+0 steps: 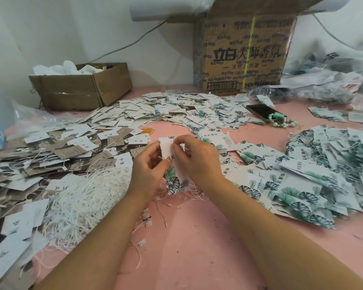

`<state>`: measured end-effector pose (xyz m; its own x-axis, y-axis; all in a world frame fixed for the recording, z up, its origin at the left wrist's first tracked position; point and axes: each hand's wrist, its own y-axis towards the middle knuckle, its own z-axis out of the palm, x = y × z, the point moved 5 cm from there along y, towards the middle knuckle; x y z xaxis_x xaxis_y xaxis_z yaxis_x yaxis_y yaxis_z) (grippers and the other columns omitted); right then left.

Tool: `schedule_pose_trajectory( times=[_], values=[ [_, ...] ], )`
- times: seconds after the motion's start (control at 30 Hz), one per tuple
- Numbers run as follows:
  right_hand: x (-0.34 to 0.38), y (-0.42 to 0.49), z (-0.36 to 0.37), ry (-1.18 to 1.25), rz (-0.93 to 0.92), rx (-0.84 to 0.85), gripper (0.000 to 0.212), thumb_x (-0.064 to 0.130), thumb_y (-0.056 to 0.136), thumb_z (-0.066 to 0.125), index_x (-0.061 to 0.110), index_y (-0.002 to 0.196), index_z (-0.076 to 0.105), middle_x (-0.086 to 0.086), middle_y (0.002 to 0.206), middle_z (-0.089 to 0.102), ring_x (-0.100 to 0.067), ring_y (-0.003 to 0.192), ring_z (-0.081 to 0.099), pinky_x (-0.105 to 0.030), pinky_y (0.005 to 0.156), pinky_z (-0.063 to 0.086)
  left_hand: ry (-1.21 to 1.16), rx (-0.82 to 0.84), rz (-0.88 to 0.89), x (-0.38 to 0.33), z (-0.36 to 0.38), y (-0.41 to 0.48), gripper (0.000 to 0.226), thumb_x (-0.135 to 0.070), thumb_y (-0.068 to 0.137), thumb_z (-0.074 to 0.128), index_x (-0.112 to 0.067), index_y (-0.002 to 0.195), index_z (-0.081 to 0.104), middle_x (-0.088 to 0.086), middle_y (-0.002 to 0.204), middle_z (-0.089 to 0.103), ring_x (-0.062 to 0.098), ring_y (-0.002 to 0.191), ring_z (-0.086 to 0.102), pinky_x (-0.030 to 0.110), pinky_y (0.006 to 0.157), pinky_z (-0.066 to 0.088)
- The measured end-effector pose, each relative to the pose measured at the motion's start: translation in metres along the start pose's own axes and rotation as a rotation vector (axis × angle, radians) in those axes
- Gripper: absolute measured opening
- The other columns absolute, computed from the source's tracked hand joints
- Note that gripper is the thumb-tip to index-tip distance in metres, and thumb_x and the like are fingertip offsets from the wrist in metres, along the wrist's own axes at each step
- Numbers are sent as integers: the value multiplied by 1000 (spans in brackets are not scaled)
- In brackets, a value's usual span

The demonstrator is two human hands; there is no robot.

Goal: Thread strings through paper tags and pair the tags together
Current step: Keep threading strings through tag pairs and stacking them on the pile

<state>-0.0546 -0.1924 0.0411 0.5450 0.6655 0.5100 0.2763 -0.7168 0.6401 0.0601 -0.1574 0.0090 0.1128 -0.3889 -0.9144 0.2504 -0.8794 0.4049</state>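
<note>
Pinching a leaf-printed paper tag (172, 179) between them, the left hand (149, 166) grips its left edge and the right hand (196, 160) nips its top (fingertips curled), above the pink tabletop (197, 237), right of a heap of white strings (86, 191).

Bright, even light; soft shadows; edges warped and blurred.

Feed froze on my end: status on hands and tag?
Left hand grips tag edge. Right hand pinches tag top. String pile to the left, clear of both hands.
</note>
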Motion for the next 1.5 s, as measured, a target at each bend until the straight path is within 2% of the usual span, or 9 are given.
schedule_pose_trajectory(
  times=[0.23,0.4,0.57,0.67,0.8,0.87,1.17,1.37,1.5],
  values=[
    [-3,0,-1,-18,35,-41,19,26,92,54,14,99,67,-9,76,69,-28,73,63,-36,65,45,25,3,17,-2,2,-1,28,-12,73,59,-27,95,64,17,87,61,24,80,52,42,74,44],
    [-2,0,2,-43,30,-38,21,28,93,52,14,100,66,-9,74,68,-28,72,62,-40,67,46,36,-18,11,0,1,0,29,-13,73,59,-31,95,65,15,83,60,24,79,51,42,72,43],
    [0,-1,3,-7,14,-12,21,26,92,54,12,100,66,-10,73,67,-29,70,62,-41,66,47,41,-44,19,1,-2,0,32,-10,72,58,-32,94,67,0,77,66,23,77,51,40,70,43],
    [-2,-1,3,-20,25,-20,21,27,92,53,12,100,66,-9,72,66,-28,68,60,-38,64,45,48,-42,29,0,-1,-1,31,-12,73,59,-36,91,69,10,80,61,23,76,50,41,70,42],
    [-6,-1,3,-13,63,-12,21,29,93,52,15,100,65,-8,75,68,-27,73,61,-38,68,45,69,-51,36,-4,0,-1,38,-15,73,59,-49,87,70,-10,73,67,21,72,52,38,67,44],
    [-7,-1,3,-9,67,-10,20,29,93,52,15,100,65,-8,77,69,-26,75,62,-38,70,45,73,-53,36,-5,0,-1,40,-15,73,59,-51,87,69,-14,74,68,20,73,53,35,66,46],
    [-9,-2,3,103,102,-28,15,26,90,57,14,95,66,-5,71,67,-24,68,62,-39,67,48,36,-51,19,-5,-1,-2,37,-16,74,59,-48,87,71,-12,72,67,22,75,52,37,67,44],
    [-13,0,4,199,156,-27,12,23,89,58,14,92,65,-8,72,69,-25,70,63,-41,69,49,26,-55,1,-6,0,-2,36,-17,72,60,-49,80,72,-15,70,70,3,67,61,20,63,51],
    [-14,0,5,199,161,-17,13,24,89,58,14,92,65,-8,73,69,-26,69,63,-42,69,49,37,-67,-9,-5,0,-2,35,-18,73,59,-50,81,71,-14,66,67,16,69,57,28,61,48]
  ],
)
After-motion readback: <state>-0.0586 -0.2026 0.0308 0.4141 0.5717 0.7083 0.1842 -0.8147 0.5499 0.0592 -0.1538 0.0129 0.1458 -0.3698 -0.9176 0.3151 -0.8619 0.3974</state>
